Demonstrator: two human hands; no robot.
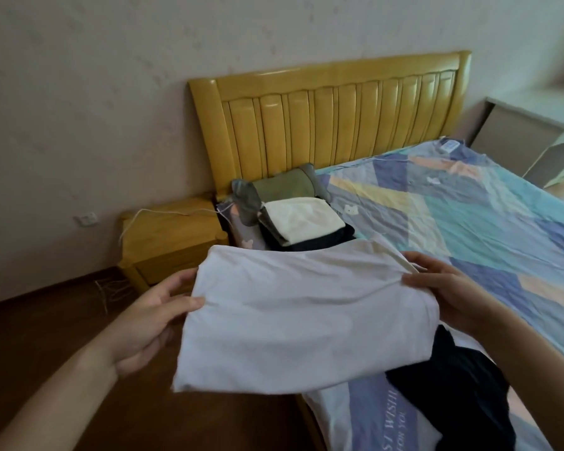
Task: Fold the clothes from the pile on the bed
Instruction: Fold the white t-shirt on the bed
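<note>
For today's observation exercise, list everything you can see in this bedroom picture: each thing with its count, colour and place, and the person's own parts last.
White garment: one, white, held up over the bed's near corner.
Folded stack: one, cream on dark pieces, near the headboard.
Dark clothes: one heap, navy-black, on the bed at lower right.
Pillow: one, olive-grey, against the headboard.
Bed sheet: one, blue and pastel patchwork, covering the bed.
Headboard: one, yellow wood, at the wall.
Nightstand: one, yellow wood, left of the bed.
Left hand: one, grips the garment's left edge.
Right hand: one, grips its right edge.
</note>
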